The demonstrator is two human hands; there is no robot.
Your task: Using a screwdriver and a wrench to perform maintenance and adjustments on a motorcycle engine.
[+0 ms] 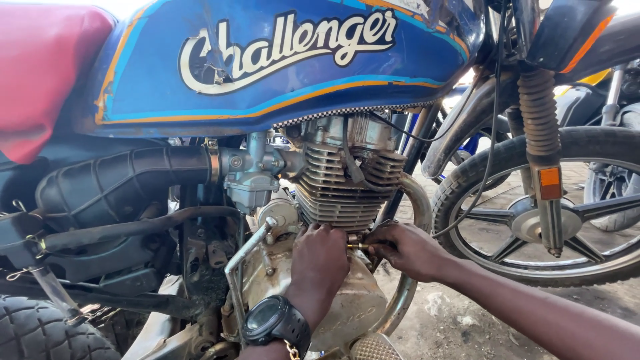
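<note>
1. Looking down at the engine, I see my left hand (320, 257) and my right hand (407, 250) meeting just below the finned cylinder (347, 187), above the rounded engine side cover (347, 307).
2. Between them sits a small brass-coloured fitting (358, 246); its long axis runs roughly level, left to right, pointing from one hand toward the other.
3. My right-hand fingers are pinched together on the fitting's right end. My left-hand fingers curl in against its left end; whether they clamp it I cannot tell, since the knuckles hide the tips.
4. Both hands are about equally near; the right one has the clearer hold.
5. Counting: two hands, one fitting, one black wristwatch (275, 323) on my left wrist, one curved exhaust pipe (417, 220) just behind my right hand, one front wheel (533, 213) well apart to the right.
</note>
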